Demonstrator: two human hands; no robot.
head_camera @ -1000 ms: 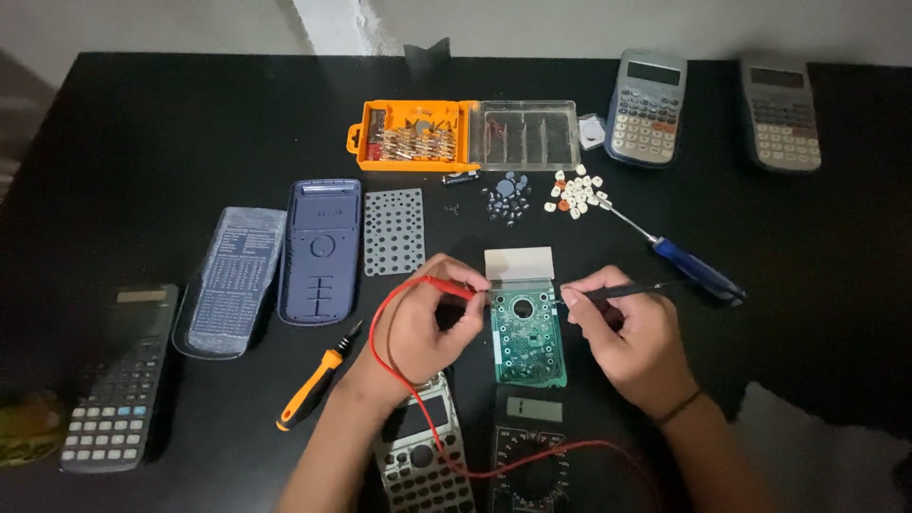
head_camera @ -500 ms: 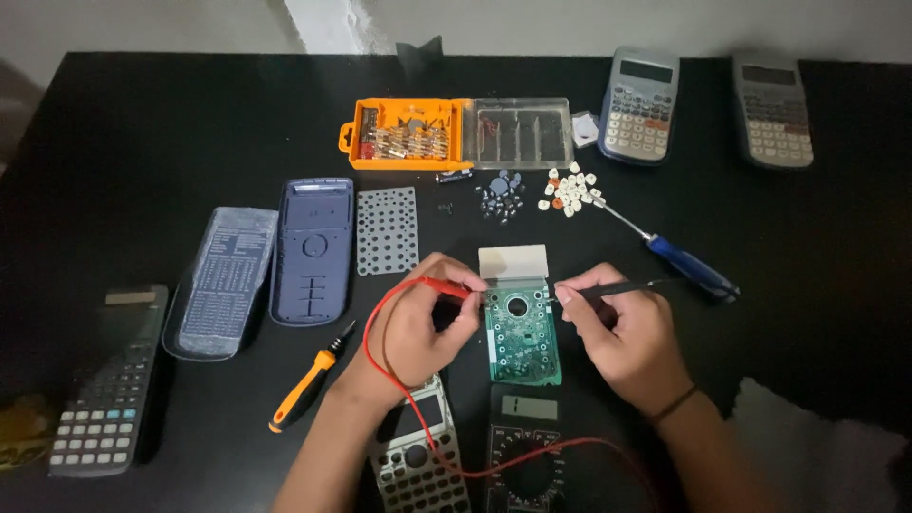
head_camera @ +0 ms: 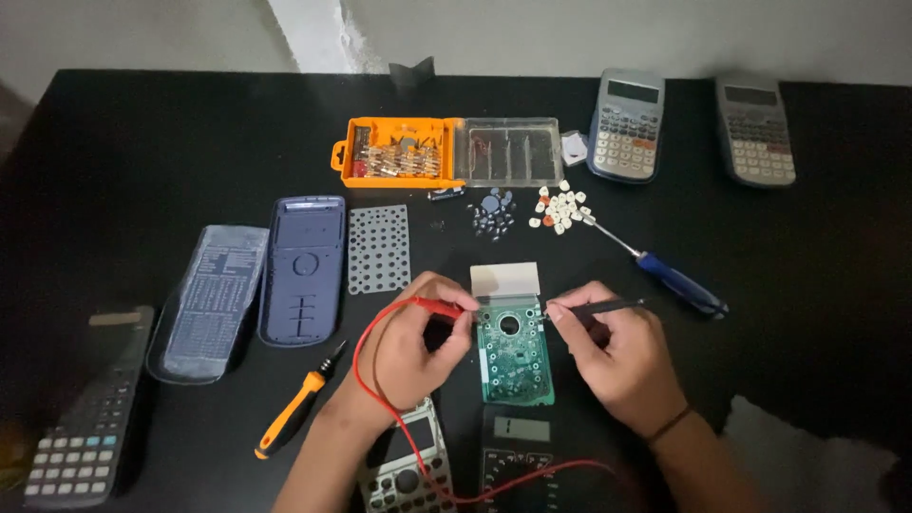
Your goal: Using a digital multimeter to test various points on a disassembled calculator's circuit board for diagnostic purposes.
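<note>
Pinching red probe (head_camera: pixel 439 306) in my left hand (head_camera: pixel 418 342), black probe (head_camera: pixel 598 306) in right hand (head_camera: pixel 617 356); tips flank circuit board (head_camera: pixel 513 353), which runs near-to-far between them.

One view only: head cam, worn by the person, looking down and fwd over the black counter (head_camera: pixel 142 142) from the near edge. Angle steep, not quite vertical; far edge and pale wall (head_camera: pixel 570 28) show along the top. Mid-range: nearly the whole counter width fits in frame. Both forearms enter from the bottom, left hand (head_camera: pixel 413 347) and right hand (head_camera: pixel 617 356) sit low-centre, nearest the lens. No 2nd view, so no overlap to tell.
</note>
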